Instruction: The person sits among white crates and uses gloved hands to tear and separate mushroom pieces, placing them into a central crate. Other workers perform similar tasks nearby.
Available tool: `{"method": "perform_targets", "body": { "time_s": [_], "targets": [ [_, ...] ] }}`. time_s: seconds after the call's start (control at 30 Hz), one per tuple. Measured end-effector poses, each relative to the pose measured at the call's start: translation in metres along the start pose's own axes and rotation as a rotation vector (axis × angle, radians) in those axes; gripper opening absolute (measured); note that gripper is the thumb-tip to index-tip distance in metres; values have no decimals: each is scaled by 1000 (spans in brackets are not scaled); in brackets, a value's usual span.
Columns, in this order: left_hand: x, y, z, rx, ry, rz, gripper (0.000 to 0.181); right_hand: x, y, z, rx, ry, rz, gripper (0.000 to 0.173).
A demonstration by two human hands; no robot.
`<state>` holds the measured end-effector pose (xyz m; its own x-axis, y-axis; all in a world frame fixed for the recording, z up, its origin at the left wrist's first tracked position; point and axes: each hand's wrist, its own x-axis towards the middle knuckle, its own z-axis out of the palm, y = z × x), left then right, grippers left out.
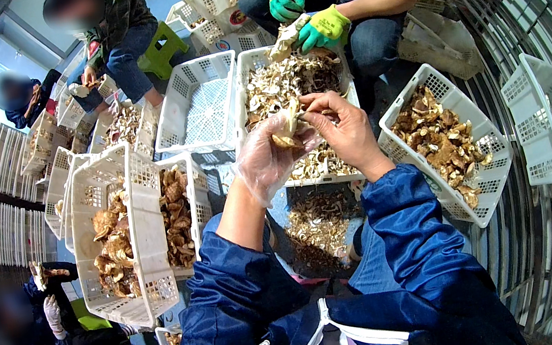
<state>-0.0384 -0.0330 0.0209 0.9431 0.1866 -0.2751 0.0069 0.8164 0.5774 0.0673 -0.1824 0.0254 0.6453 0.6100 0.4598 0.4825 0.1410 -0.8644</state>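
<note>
My left hand (272,151), in a clear plastic glove, holds a pale and brown mushroom (287,134) over a white crate (363,164). My bare right hand (343,130) pinches at the mushroom's upper end with thumb and forefinger; whether a small tool sits between them cannot be told. Many mushroom pieces (268,82) lie in the crate below both hands. Tilted at the right stands a white crate (395,124) with brown mushrooms (436,138). To the left, another tilted crate (144,223) holds large brown mushrooms (114,245).
Across the crate, a person in green and yellow gloves (320,29) handles a large mushroom. Other people sit at the left among crates. A white crate (202,144) stands ahead, left of centre. Scraps (318,226) litter the floor between my legs. Metal racks (519,235) line the right.
</note>
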Motion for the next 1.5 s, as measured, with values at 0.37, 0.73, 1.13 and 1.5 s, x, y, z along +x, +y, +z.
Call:
{"method": "perform_targets", "body": {
  "time_s": [0.37, 0.73, 1.13, 1.5],
  "targets": [
    [0, 9, -12, 72, -93, 86, 47, 2, -1, -1, 22, -27, -17, 12],
    [-6, 14, -15, 276, -78, 7, 33, 0, -7, -10, -168, -135, -153, 11],
    [-14, 14, -6, 354, -80, -22, 40, -1, -10, -17, -72, -155, -17, 10],
    [-16, 12, 6, 337, -12, -50, 37, -1, -3, -13, -92, -106, -92, 12]
  ]
}}
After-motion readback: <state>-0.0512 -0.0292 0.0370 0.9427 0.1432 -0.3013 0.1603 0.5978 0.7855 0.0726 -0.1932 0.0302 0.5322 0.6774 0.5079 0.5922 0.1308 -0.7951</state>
